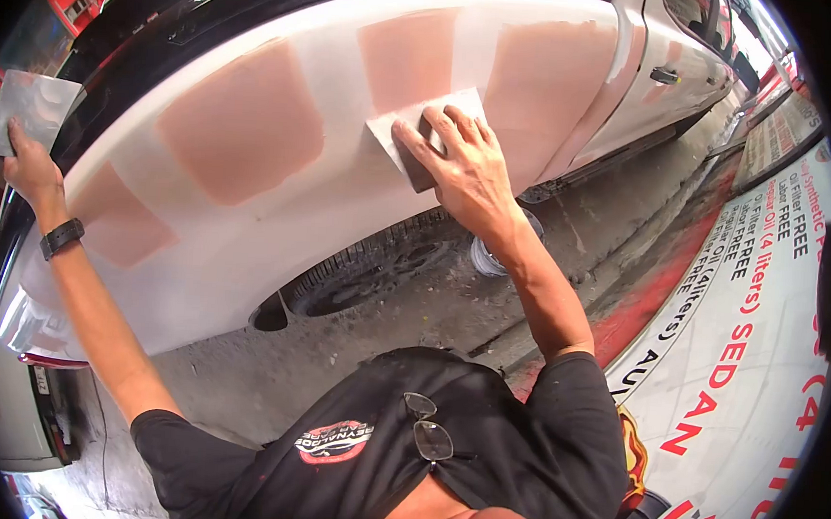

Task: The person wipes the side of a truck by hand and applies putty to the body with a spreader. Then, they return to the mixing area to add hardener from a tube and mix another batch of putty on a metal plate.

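Observation:
My left hand [35, 174], with a dark watch on its wrist, holds a thin grey rectangular plate [35, 103] with pale smears. It is off the rear end of a white vehicle's side panel [342, 217]. Further right, my right hand [464, 163] grips a pale flat plate with a dark grey block [412, 167] and presses it to the panel. The plate overlaps the lower edge of a pinkish-brown patch [407, 54]. Other matte patches [243, 121] lie along the panel. My palm hides part of the block.
A wheel [377, 267] sits under the panel, with a round white container [490, 256] nearby on the concrete floor. At right hangs a large printed banner [716, 325]. Another vehicle [9, 377] stands at lower left. Glasses [433, 439] hang from my shirt.

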Action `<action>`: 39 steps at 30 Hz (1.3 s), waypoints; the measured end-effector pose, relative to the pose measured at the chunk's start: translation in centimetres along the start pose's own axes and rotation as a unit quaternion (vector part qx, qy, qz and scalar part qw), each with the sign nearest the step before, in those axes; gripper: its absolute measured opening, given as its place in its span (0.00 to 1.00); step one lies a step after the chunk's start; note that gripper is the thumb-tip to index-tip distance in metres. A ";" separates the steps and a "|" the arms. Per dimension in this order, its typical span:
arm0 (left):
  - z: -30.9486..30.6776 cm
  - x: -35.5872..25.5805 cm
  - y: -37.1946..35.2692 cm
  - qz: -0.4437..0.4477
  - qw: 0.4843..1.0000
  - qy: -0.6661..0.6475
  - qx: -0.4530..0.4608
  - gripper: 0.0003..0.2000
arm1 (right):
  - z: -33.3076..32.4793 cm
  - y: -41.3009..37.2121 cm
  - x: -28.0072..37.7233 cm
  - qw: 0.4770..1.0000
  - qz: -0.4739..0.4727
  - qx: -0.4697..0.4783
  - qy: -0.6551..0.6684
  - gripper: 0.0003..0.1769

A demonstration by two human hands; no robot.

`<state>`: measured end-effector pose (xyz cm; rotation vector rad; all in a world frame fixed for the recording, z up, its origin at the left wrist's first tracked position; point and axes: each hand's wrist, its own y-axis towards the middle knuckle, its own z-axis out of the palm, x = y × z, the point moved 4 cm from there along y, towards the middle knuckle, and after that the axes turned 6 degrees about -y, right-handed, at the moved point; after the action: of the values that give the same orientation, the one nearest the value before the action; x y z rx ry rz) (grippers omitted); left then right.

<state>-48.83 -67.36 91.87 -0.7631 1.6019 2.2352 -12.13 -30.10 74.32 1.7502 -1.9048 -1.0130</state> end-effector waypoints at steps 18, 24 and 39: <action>-0.6 0.9 0.5 -0.025 1.000 -0.002 0.004 0.26 | -0.5 5.2 -5.2 0.992 -0.017 -0.123 -0.036 0.30; -0.8 1.9 1.3 -0.034 0.998 0.054 0.021 0.27 | 2.0 -1.0 -1.4 0.998 0.005 -0.061 -0.013 0.29; 0.1 -0.6 -0.5 -0.018 0.999 0.034 0.019 0.26 | -2.7 6.6 -5.5 0.986 -0.011 -0.157 -0.048 0.31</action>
<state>-48.15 -67.07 91.85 -0.8594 1.6448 2.1688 -13.99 -25.62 81.96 1.5687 -1.6718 -1.3458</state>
